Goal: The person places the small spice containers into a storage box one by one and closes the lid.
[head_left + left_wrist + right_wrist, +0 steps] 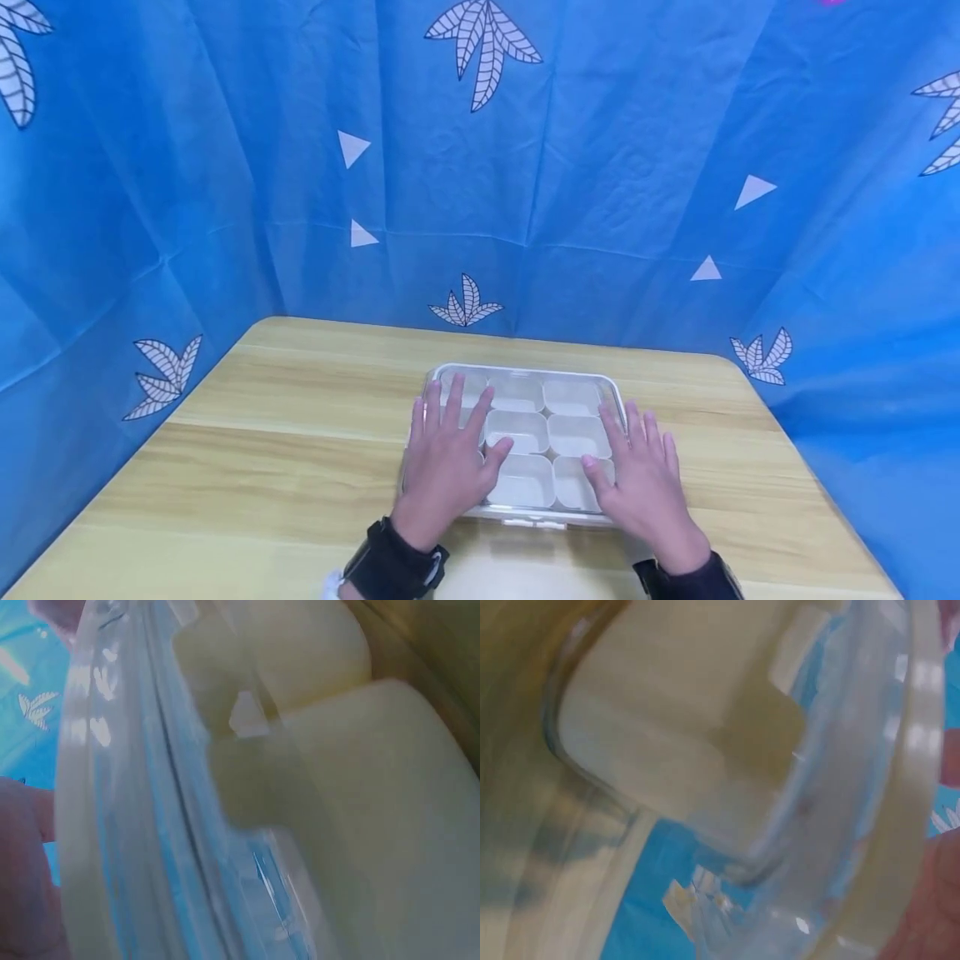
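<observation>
A clear, shallow box (540, 368) with a white-rimmed lid lies on the table, with several white square compartments (517, 432) showing through its top. My left hand (450, 462) rests flat over the box's left side, fingers spread and pointing away. Over the right edge lies my right hand (641, 483), its fingers straight and thumb turned inward. In the left wrist view the box's clear wall and pale rim (79, 825) stand close beside the hand. The right wrist view has the rim (900, 795) next to the right hand (926, 900). The compartments look bare inside.
The box sits on a light wood-grain table (300, 433) with rounded far corners. A blue curtain (600, 167) with white leaves and triangles hangs behind and along both sides. Each wrist wears a black band (393, 562). A white latch (532, 523) is on the box's front edge.
</observation>
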A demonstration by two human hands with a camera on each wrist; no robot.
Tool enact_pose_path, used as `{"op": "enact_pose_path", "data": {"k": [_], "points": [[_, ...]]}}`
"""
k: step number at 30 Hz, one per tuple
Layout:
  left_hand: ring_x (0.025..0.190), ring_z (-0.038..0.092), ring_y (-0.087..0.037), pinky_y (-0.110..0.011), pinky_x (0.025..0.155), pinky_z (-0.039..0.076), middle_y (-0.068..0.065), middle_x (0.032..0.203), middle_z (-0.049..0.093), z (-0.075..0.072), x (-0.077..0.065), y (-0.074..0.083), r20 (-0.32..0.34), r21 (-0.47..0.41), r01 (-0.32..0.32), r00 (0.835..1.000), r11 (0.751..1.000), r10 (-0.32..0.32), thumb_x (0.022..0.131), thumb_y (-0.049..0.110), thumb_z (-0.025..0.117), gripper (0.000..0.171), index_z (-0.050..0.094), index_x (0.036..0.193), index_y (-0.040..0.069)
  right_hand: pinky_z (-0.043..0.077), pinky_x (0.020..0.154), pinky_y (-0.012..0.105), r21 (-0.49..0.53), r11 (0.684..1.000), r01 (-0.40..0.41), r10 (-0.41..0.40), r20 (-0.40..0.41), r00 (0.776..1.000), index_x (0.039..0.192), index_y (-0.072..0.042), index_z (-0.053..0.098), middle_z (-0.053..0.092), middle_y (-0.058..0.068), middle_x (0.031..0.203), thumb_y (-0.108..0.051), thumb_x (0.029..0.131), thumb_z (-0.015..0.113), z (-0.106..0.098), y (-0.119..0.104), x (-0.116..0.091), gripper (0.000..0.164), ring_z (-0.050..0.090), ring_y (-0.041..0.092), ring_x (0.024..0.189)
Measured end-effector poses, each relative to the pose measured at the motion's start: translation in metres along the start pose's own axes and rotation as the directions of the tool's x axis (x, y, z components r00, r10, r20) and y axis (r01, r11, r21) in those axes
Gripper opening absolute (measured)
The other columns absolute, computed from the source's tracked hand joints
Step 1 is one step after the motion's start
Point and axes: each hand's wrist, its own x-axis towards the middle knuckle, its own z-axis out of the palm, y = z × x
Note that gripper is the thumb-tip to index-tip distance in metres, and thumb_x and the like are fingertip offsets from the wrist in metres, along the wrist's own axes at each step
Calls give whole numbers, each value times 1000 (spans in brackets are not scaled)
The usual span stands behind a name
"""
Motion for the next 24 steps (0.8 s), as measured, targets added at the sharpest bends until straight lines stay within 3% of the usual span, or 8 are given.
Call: {"op": "enact_pose_path", "data": {"k": [6, 17, 24], "points": [[145, -4, -41, -60, 114, 1, -18, 160, 11, 7, 6, 11, 86, 9, 37, 996, 999, -38, 95, 64, 33, 68, 32, 153, 28, 7, 107, 69, -30, 1000, -1, 3, 51, 999, 151, -8, 32, 19, 32, 153, -44, 98, 49, 3, -1, 1, 67, 13, 53, 139], [145, -3, -41, -62, 113, 0, -19, 160, 9, 10, 11, 8, 105, 12, 82, 991, 997, -83, 94, 65, 36, 69, 28, 153, 30, 6, 109, 67, 18, 1000, -3, 2, 97, 995, 152, -7, 28, 18, 32, 153, -42, 98, 49, 0, 1, 5, 68, 10, 51, 140], [144, 1, -43, -61, 113, -1, -20, 160, 9, 11, 8, 7, 124, -17, 81, 989, 997, -78, 94, 65, 35, 69, 30, 153, 30, 7, 109, 67, 61, 998, -7, -1, 117, 993, 153, -7, 26, 17, 31, 153, -41, 99, 48, 0, 3, 4, 67, 9, 51, 140]]}}
